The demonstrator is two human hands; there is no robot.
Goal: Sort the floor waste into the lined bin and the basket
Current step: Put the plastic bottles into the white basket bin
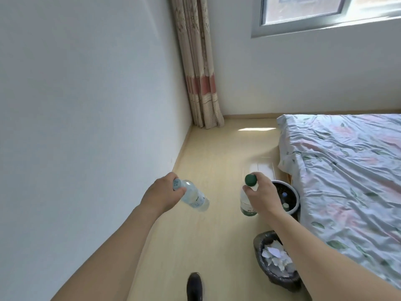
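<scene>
A: What sits nearest?

B: A dark shoe [195, 286] at six o'clock on the pale wood-look floor [208, 240]. At four o'clock, the lined bin [263, 246], black glossy liner, heaped with crumpled white paper [276, 256].

A: And the hands?

B: The left hand [161, 195] grips a clear plastic bottle [194, 197] near its pale blue cap, tilted. The right hand [261, 195] grips a green-capped bottle [249, 199] by the neck, roughly upright, green label low.

A: The basket?

B: Just beyond the right hand, at two o'clock: a round dark basket [295, 198], bottles inside, against the bed [347, 170] with its wrinkled floral sheet. A patterned curtain [199, 83] hangs at twelve o'clock.
</scene>
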